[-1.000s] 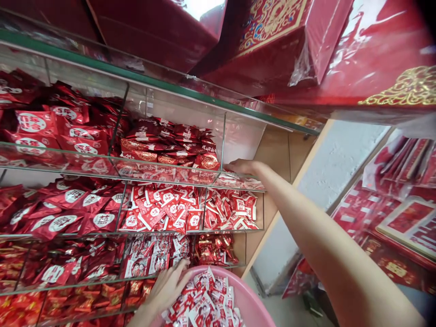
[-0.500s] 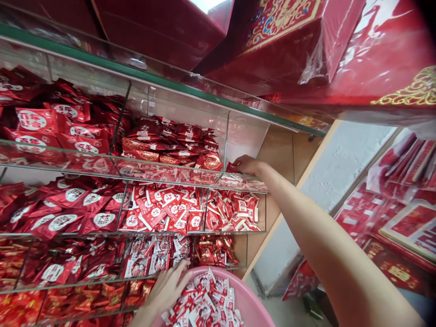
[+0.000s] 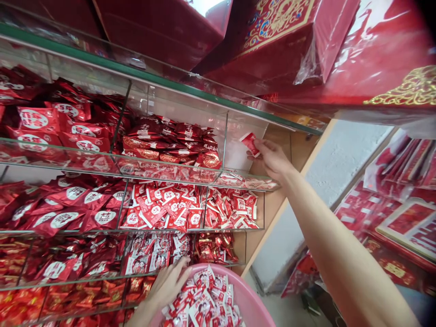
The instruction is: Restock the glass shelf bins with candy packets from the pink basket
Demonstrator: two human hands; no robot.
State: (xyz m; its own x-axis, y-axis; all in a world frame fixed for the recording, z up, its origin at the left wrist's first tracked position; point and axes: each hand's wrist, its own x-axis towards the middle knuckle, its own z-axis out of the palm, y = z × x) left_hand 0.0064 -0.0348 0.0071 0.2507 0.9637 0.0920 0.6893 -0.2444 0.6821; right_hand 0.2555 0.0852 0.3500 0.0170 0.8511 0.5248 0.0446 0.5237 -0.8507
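My right hand (image 3: 270, 156) pinches a small red-and-white wrapped packet (image 3: 250, 143) in the upper right compartment of the shelf. The packet is raised above the glass front of that compartment, beside the glass divider. Down at the bottom, my left hand (image 3: 170, 279) lies over the left rim of a pink basin (image 3: 254, 302), gripping its edge. Inside the basin is a heap of small red-and-white wrapped packets (image 3: 204, 302). Part of the left hand's grip is hidden behind the rim.
Glass-fronted shelves hold red packets (image 3: 85, 131) in divided compartments. Large red boxes (image 3: 272, 54) stand on the shelf above, overhanging my right hand. A wooden side panel (image 3: 269, 227) closes the unit at right; beyond are a white wall (image 3: 340, 168) and stacked red goods (image 3: 402, 227).
My right hand has risen and moved slightly right, lifting the red packet from low in the compartment. My left hand and the basin stay almost where they were.
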